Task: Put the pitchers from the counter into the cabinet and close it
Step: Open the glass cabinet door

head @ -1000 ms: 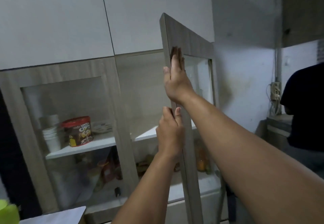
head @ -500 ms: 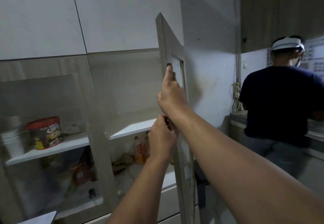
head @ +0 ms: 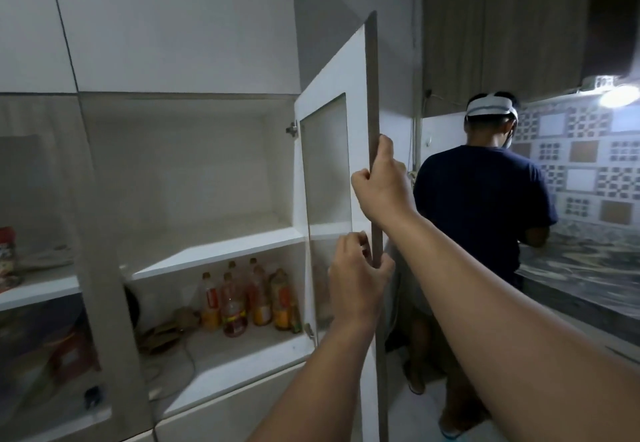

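The wall cabinet (head: 194,164) stands with its glass-panelled door (head: 332,102) swung wide, edge toward me. My right hand (head: 382,188) grips the door's free edge at mid height. My left hand (head: 356,279) holds the same edge just below. The upper shelf (head: 214,251) inside is bare. No pitcher is in view.
Several bottles (head: 249,299) stand on the lower shelf. The left cabinet door (head: 45,199) is closed, with a red tin behind its glass. A person in a dark shirt (head: 481,220) stands close on the right at a marbled counter (head: 588,268).
The door has swung from nearly shut to wide open, with both hands staying on its edge. My view has turned right, showing the cabinet's inside and the person.
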